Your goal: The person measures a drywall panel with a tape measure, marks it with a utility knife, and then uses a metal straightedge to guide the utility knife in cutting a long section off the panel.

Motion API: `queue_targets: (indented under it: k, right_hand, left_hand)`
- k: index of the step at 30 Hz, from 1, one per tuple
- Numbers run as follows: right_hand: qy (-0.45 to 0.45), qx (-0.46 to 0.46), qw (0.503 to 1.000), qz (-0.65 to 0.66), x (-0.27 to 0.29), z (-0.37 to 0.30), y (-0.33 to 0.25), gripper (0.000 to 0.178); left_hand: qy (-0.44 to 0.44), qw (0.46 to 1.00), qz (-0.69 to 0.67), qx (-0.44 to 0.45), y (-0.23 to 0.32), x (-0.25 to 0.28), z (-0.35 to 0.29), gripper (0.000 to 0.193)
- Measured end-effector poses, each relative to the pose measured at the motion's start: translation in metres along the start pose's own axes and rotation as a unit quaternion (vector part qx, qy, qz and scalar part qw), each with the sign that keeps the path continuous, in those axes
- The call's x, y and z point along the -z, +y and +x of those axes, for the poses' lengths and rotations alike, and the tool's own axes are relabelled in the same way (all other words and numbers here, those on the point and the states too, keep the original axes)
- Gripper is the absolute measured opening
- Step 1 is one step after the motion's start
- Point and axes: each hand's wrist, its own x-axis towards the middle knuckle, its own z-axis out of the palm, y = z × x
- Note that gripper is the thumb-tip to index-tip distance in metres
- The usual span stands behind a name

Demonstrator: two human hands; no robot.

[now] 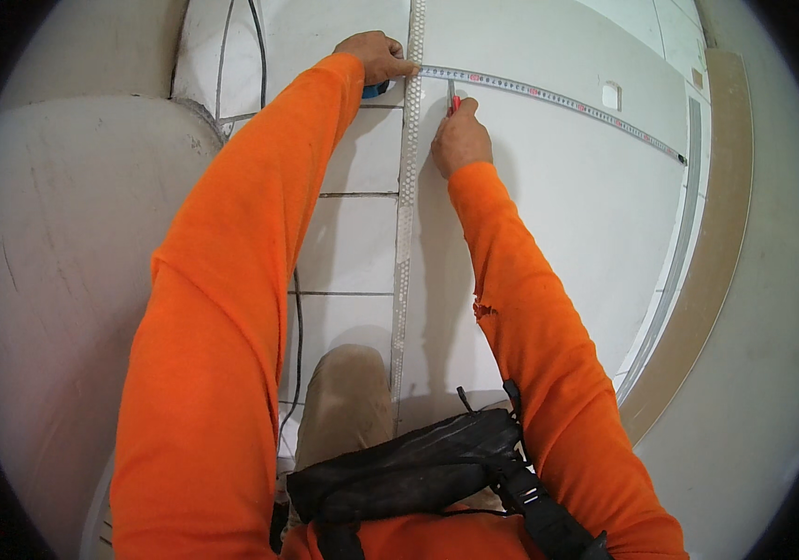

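A white board (pixel 548 224) lies flat in front of me, and a tape measure's blade (pixel 575 105) stretches across its far part, sloping down to the right. My left hand (pixel 371 54) is closed at the tape's left end, its thumb on the blade; part of the blue tape case (pixel 376 90) shows under the hand. My right hand (pixel 464 140) grips a slim red tool with a grey, blade-like end, which looks like a utility knife (pixel 455 102). Its tip points away from me and reaches the tape's near edge. The fingers of this hand are partly hidden.
A perforated pale strip (pixel 407 177) runs along the board's left edge. White floor tiles (pixel 354 238) and a dark cable (pixel 299 345) lie to the left. On the right are a grey metal profile (pixel 674 261) and a brown strip (pixel 730 187). The board has a small cutout (pixel 612 95).
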Motion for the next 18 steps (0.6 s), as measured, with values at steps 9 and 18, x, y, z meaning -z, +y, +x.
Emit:
queue_targets:
  k: [9, 18]
  right_hand:
    - [-0.044, -0.031, 0.998, 0.018, 0.005, 0.007, -0.011, 0.041]
    - [-0.075, -0.073, 0.995, 0.005, 0.01, 0.01, -0.014, 0.041]
  left_hand:
    - [-0.013, 1.0, -0.013, -0.001, -0.001, 0.001, 0.001, 0.045]
    - [-0.006, 1.0, 0.003, -0.003, -0.003, -0.001, 0.005, 0.048]
